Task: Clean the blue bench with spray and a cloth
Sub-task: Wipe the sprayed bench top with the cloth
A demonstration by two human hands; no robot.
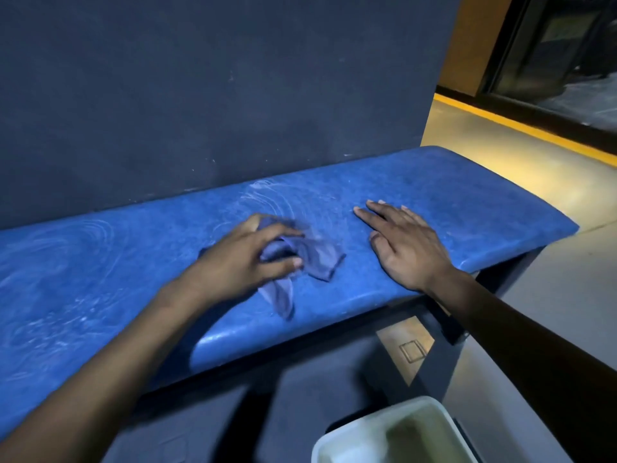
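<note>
The blue bench (pixel 450 195) runs from the lower left to the right, against a dark wall. White swirl streaks mark its seat at the left and near the back middle. My left hand (pixel 240 259) is closed on a crumpled bluish-purple cloth (pixel 317 255) that lies on the middle of the seat; the cloth is blurred. My right hand (pixel 404 242) rests flat on the seat just right of the cloth, fingers spread, holding nothing. No spray bottle is in view.
A pale plastic bin (pixel 394 436) stands on the floor below the bench's front edge at the bottom right. The dark wall (pixel 217 95) rises directly behind the seat. To the right, open floor leads to a yellow line (pixel 521 127) and a glass door.
</note>
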